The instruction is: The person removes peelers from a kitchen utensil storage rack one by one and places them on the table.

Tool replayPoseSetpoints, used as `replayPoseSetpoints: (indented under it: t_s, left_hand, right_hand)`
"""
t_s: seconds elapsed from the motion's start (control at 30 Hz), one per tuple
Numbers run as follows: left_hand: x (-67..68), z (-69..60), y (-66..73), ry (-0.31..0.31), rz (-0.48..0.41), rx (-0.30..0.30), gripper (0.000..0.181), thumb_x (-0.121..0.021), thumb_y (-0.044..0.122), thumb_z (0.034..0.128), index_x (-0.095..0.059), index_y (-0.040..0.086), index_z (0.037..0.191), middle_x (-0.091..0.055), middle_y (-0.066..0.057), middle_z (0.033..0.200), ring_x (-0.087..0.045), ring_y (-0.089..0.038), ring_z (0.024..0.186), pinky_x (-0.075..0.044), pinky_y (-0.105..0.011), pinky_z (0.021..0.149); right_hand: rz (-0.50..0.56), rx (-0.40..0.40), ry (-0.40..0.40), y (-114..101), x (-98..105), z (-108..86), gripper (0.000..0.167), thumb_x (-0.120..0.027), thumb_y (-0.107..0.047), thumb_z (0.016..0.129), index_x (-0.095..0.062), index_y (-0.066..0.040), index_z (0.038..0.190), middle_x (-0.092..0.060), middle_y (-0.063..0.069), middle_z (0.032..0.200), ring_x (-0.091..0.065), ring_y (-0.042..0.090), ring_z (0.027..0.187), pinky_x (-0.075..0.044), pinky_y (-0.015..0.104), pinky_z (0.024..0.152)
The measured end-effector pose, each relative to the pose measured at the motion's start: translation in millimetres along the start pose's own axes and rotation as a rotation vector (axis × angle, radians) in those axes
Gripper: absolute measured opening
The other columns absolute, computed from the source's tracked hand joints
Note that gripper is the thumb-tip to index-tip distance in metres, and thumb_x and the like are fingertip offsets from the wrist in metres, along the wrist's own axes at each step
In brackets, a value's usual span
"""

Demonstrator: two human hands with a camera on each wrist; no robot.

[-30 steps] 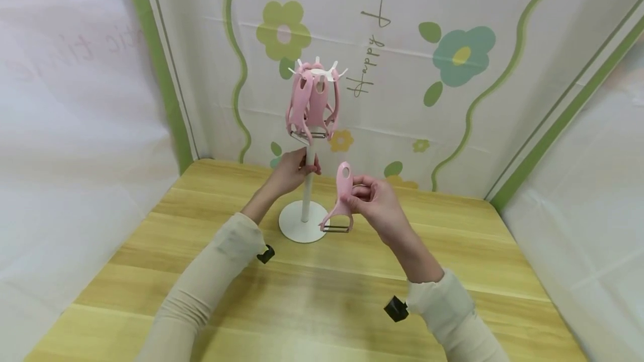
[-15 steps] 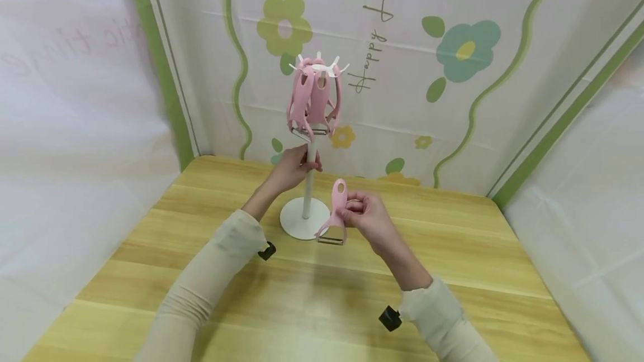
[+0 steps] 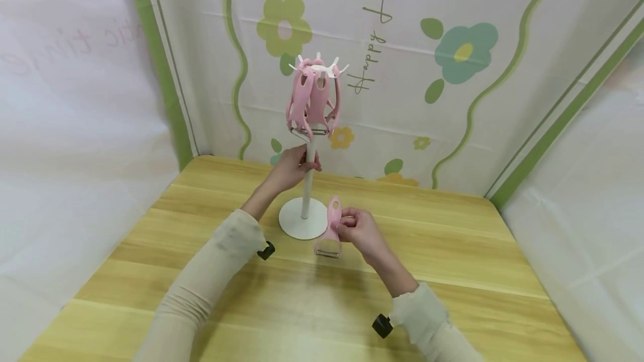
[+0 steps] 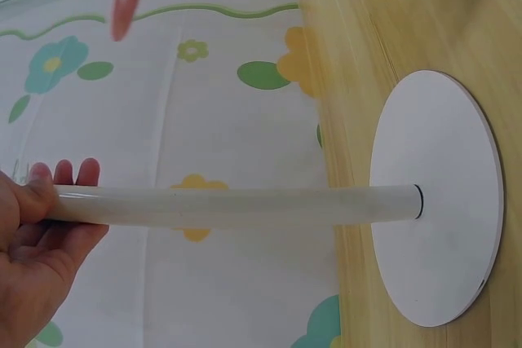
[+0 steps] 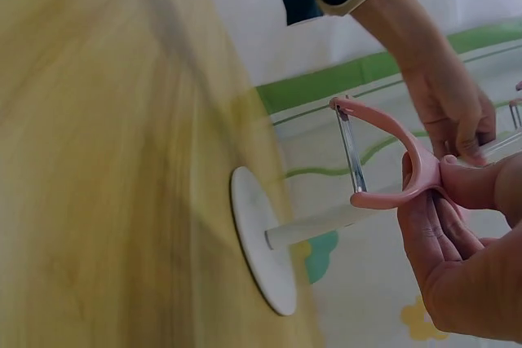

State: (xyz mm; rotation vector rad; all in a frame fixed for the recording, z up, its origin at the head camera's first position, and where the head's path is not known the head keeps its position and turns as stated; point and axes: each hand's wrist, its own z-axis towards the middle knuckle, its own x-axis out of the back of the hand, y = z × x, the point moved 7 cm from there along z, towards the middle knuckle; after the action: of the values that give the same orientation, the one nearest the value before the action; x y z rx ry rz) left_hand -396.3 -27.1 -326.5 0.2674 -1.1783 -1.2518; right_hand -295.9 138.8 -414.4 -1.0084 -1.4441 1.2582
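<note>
A white stand (image 3: 304, 200) with a round base (image 4: 432, 201) stands upright on the table. Several pink peelers (image 3: 317, 99) hang from the hooks at its top, blades down. My left hand (image 3: 293, 168) grips the pole just below them; in the left wrist view its thumb and fingers wrap the pole. Right of the base, my right hand (image 3: 363, 231) pinches a separate pink peeler (image 3: 332, 228) by its handle, blade end down. The right wrist view shows this peeler's metal blade (image 5: 349, 148) and forked head between thumb and fingers. Part of its handle is hidden there.
The wooden table (image 3: 282, 306) meets a patterned cloth backdrop (image 3: 392, 127) close behind the stand. White cloth walls (image 3: 85, 144) rise on both sides. A small black device (image 3: 382, 325) sits at each wrist.
My right hand has lowered the pinched peeler toward the table and drawn it slightly left, closer to the person. The left hand keeps its grip on the pole.
</note>
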Motion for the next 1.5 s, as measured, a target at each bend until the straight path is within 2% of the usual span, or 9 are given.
replayPoseSetpoints:
  t_s: [0.23,0.67,0.93,1.23,1.5]
  left_hand:
    - [-1.2,-1.3,-1.9,0.000,0.011,-0.002,0.005,-0.061,0.005,0.0977,-0.061,0.000,0.099,-0.074,-0.015,0.094,-0.072,-0.028,0.094,-0.058,-0.044,0.089]
    - [-1.7,-0.7,-1.4,-0.005,0.001,0.007,0.004,-0.058,0.002,0.0986,-0.061,0.000,0.098,-0.073,-0.016,0.095,-0.073,-0.030,0.095,-0.058,-0.043,0.088]
    - [-1.0,-1.9,-0.6,-0.007,-0.018,0.025,0.005,-0.057,-0.002,0.0983,-0.061,0.000,0.100,-0.071,-0.016,0.097,-0.072,-0.029,0.096,-0.058,-0.044,0.090]
    - [-0.1,-1.2,-1.2,0.011,-0.007,-0.001,0.007,-0.056,-0.003,0.0979,-0.061,0.002,0.098,-0.071,-0.014,0.095,-0.072,-0.027,0.094,-0.059,-0.042,0.088]
    - [1.0,-1.3,0.8,0.001,-0.025,0.020,0.005,-0.057,-0.002,0.0983,-0.061,0.000,0.100,-0.071,-0.017,0.097,-0.072,-0.029,0.096,-0.058,-0.044,0.090]
  right_hand:
    - [-0.015,-0.041,0.019,21,-1,3.8,0.025,-0.059,0.008,0.092,-0.054,0.015,0.116,-0.071,0.005,0.082,-0.069,0.011,0.076,-0.062,0.030,0.073]
    - [-0.054,-0.119,0.047,54,-4,8.3,0.028,-0.061,0.007,0.092,-0.057,0.015,0.119,-0.072,0.015,0.087,-0.069,0.013,0.075,-0.062,0.033,0.074]
    - [-0.080,-0.171,0.043,75,-9,12.0,0.026,-0.065,0.008,0.089,-0.061,0.014,0.114,-0.068,0.006,0.077,-0.063,0.010,0.070,-0.059,0.025,0.068]
    - [-0.063,-0.200,0.039,84,-16,11.7,0.024,-0.062,0.009,0.089,-0.061,0.015,0.111,-0.069,0.011,0.086,-0.064,0.011,0.073,-0.057,0.024,0.065]
    - [-0.066,-0.240,0.049,92,-19,10.7,0.027,-0.060,0.009,0.089,-0.059,0.017,0.115,-0.066,0.010,0.086,-0.063,0.011,0.072,-0.058,0.023,0.063]
